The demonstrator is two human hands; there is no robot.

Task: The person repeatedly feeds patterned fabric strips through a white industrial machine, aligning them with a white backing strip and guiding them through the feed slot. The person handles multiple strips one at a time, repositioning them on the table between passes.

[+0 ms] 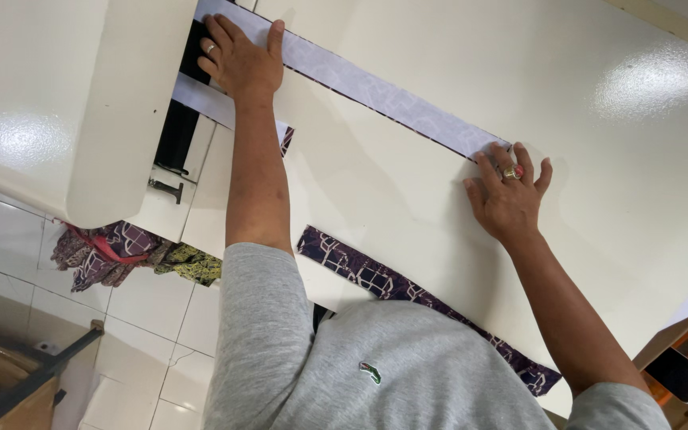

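Both hands lie flat, palms down, fingers spread, gripping nothing. Left hand (242, 60) presses the pale fabric strip (376, 94) right beside the sewing machine (81, 103), a ring on one finger. Right hand (511, 195) pins the same strip's other end, only its fingertips touching the fabric, with a red-stoned ring on it.

The strip runs straight between the two hands along the cream table (599, 159), paler reverse side up, dark edge showing along its near side. Pinned at both ends it looks to be held taut and flat, probably so it stays aligned at the machine; that is a judgement.

A second pale strip piece (209, 99) lies under the left wrist, going in under the machine arm, with a purple patterned corner poking out just beside the forearm. A long purple patterned strip (408, 299) lies near the person's body, between the two arms, well apart from the held strip.

The machine's body blocks the view beyond the left hand; the needle area is hidden. Bundled patterned cloth (121, 251) hangs below the table on the left-arm side, above the tiled floor (161, 350). A dark phone (678, 374) sits beyond the right elbow.
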